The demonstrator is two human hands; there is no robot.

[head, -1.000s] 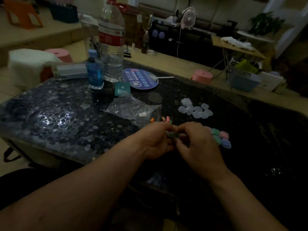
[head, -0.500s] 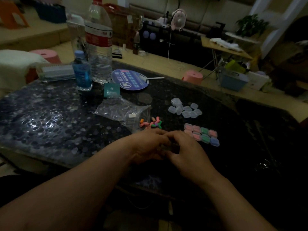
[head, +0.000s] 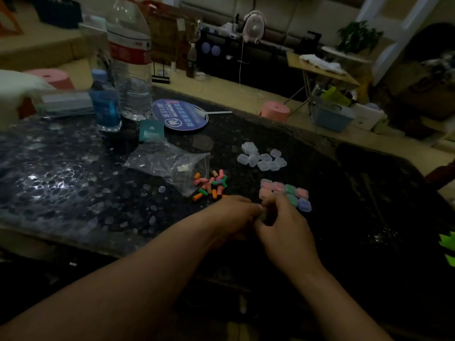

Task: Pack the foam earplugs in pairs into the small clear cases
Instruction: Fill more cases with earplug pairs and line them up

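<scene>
My left hand (head: 231,215) and my right hand (head: 283,225) meet at the table's near middle, fingers curled together around a small clear case (head: 263,214) that they mostly hide. Just beyond my left hand lies a loose pile of coloured foam earplugs (head: 210,184). Several empty clear cases (head: 262,158) sit in a cluster farther back. Several cases with pink, green and blue earplugs inside (head: 283,190) lie in rows right behind my right hand.
A crumpled clear plastic bag (head: 167,163) lies left of the earplugs on the dark patterned table (head: 73,183). Behind it stand a large water bottle (head: 130,62), a small blue bottle (head: 104,107), a teal packet (head: 150,130) and a round blue fan (head: 179,114).
Both hands stay pressed together on the case while the view has dropped and shifted, so the earplug pile and the filled cases now show fully beyond my fingers.
</scene>
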